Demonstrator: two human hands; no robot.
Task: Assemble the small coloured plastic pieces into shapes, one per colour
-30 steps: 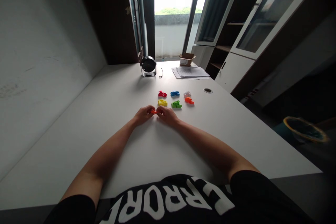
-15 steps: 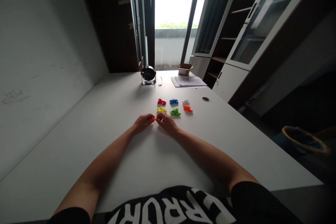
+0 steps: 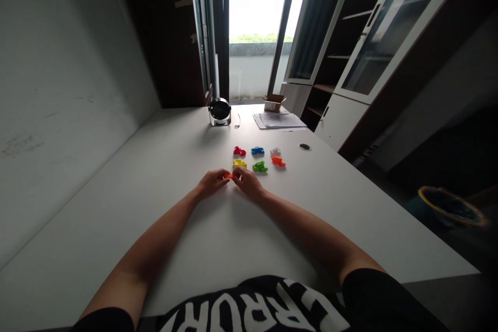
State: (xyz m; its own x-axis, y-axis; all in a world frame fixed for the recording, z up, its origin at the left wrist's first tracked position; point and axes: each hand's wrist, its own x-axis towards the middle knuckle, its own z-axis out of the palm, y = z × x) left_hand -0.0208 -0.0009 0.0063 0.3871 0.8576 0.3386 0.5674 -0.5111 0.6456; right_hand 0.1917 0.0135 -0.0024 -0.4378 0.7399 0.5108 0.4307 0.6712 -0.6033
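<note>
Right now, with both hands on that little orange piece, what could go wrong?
The orange piece is small and pinched between the left hand and right hand, so it might slip and drop onto the table. The yellow piece lies just ahead of the hands, so a careless move could knock it out of the rows. The hands also hide much of the orange piece, which may make its position hard to judge in this view.

Small orange plastic piece between left hand and right hand.

Orange plastic piece, white-lettered black shirt
</note>
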